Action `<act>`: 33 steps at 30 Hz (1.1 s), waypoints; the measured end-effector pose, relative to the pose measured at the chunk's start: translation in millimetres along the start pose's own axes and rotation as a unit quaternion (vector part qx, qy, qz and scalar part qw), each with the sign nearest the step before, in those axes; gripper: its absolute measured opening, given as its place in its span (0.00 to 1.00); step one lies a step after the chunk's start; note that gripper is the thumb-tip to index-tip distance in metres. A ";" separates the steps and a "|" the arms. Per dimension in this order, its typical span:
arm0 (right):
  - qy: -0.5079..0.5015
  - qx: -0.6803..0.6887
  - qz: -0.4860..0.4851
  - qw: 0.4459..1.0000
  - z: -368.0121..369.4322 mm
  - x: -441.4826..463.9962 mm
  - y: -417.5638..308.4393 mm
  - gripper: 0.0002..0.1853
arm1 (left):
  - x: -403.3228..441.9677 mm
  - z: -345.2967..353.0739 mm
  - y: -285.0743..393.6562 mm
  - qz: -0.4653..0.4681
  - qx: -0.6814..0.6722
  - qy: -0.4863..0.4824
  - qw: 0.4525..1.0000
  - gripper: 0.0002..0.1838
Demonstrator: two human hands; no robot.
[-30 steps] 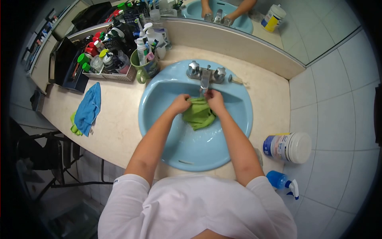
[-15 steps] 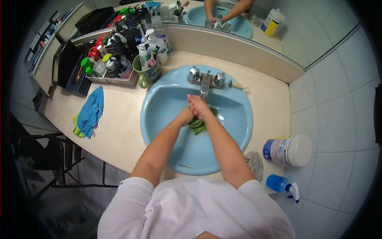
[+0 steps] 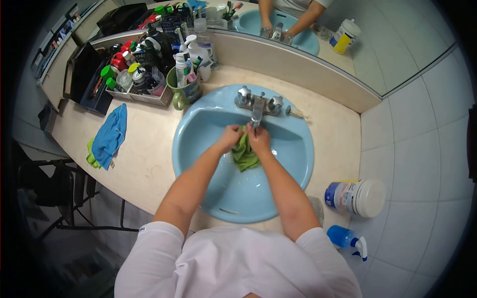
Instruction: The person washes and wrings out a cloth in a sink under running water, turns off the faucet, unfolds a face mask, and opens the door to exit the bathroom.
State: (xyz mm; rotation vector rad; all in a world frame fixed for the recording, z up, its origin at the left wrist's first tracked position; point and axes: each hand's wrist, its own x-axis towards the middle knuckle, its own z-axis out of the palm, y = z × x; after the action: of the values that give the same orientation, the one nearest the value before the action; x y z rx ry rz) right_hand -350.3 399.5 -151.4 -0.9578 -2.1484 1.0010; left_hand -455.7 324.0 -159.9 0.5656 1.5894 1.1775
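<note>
Blue fabric cloth point(image 3: 110, 136): left
Left hand point(image 3: 229, 137): fingers clamped on green fabric cloth point(image 3: 245, 158)
Oval blue sink point(image 3: 233, 198): green fabric cloth inside, long axis pointing away from silver metal faucet point(image 3: 257, 110)
Right hand point(image 3: 259, 139): fingers pinching cloth, faucet just above
White-lidded plastic tub point(image 3: 357, 197): right

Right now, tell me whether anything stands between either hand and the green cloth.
Nothing visible does: the left hand and the right hand both have the green cloth in their grip, within the blue basin. The faucet sits just beyond the hands, not between them and the cloth.
</note>
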 end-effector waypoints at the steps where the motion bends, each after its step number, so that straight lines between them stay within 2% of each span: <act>1: 0.008 0.067 -0.055 0.996 -1.2 -8.6 8.1 0.22 | 0.3 -3.3 6.2 0.004 -0.042 -0.007 0.999 0.07; 3: -0.069 -0.027 -0.023 0.997 -1.3 -22.1 27.2 0.27 | 0.3 -3.2 14.8 0.020 -0.105 -0.023 0.994 0.08; 5: -0.130 -0.126 0.018 0.983 -13.0 -34.7 35.4 0.32 | -29.5 -2.2 54.7 0.007 -0.182 -0.035 0.983 0.07; 8: -0.113 -0.136 -0.019 0.984 -24.6 -31.9 74.0 0.34 | -41.2 -23.8 58.5 0.022 -0.280 -0.016 0.960 0.11; 9: -0.159 0.007 0.162 0.974 -48.3 -24.8 33.7 0.26 | -42.4 -31.8 47.5 0.027 -0.338 0.002 0.941 0.13; 10: -0.146 0.166 0.179 0.959 -48.8 -23.0 26.0 0.22 | -42.1 -38.7 34.6 0.034 -0.396 0.022 0.917 0.15; 11: -0.127 0.321 0.190 0.919 -42.8 -20.5 18.3 0.18 | -34.4 -45.2 12.2 -0.057 -0.446 0.028 0.893 0.18; 12: -0.103 0.470 0.194 0.855 -35.8 -18.3 7.1 0.14 | -42.0 -38.9 13.9 -0.096 -0.437 0.008 0.894 0.18; 13: -0.039 0.497 0.185 0.847 -29.7 -21.0 -17.7 0.05 | -54.4 -25.8 20.5 -0.136 -0.425 -0.012 0.895 0.18; 14: -0.006 0.434 0.148 0.889 -19.7 -24.4 -31.5 0.05 | -60.5 -13.4 24.5 -0.178 -0.412 -0.032 0.893 0.19; 16: 0.064 0.294 0.077 0.950 0.4 -34.1 -47.8 0.05 | -33.0 8.1 -7.1 -0.102 -0.485 -0.119 0.861 0.19; 17: 0.092 0.253 0.064 0.961 11.3 -38.5 -50.7 0.05 | -18.3 13.7 -22.4 -0.109 -0.485 -0.151 0.854 0.17; 19: 0.143 0.166 0.033 0.975 26.0 -42.0 -50.3 0.05 | 27.6 24.5 -72.9 -0.075 -0.544 -0.080 0.832 0.15; 20: 0.136 0.144 0.011 0.980 26.6 -42.0 -49.2 0.05 | 39.5 26.5 -85.6 -0.057 -0.570 -0.044 0.818 0.15; 21: 0.129 0.120 -0.011 0.984 27.0 -42.0 -48.0 0.05 | 34.8 21.8 -82.0 -0.069 -0.482 -0.045 0.872 0.14; 24: 0.114 0.063 -0.063 0.990 24.8 -37.4 -33.4 0.08 | -4.3 25.3 -48.5 -0.075 -0.512 -0.047 0.854 0.14; 25: 0.110 0.047 -0.077 0.990 24.2 -34.2 -24.2 0.10 | -8.7 28.4 -40.0 -0.104 -0.474 -0.026 0.874 0.14; 27: 0.065 -0.046 0.029 0.996 14.0 -22.1 1.7 0.11 | -15.9 35.8 -24.9 -0.162 -0.394 0.019 0.905 0.15; 28: 0.041 -0.090 0.084 0.992 7.7 -16.8 5.5 0.12 | -19.9 32.1 -20.8 -0.141 -0.357 0.016 0.923 0.15; 30: 0.054 -0.071 0.098 0.991 -4.0 -13.6 -2.0 0.14 | -27.3 23.6 -14.2 -0.103 -0.283 0.010 0.954 0.16; 33: 0.035 -0.081 0.118 0.989 -29.6 -4.5 9.4 0.15 | -32.8 -16.7 -10.3 -0.046 -0.086 0.129 0.987 0.15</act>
State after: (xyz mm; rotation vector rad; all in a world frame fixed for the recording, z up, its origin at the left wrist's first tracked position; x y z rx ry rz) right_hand -322.6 412.0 -143.5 -1.3312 -2.1182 0.8961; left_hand -457.3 286.2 -154.5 0.2305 1.6897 1.3438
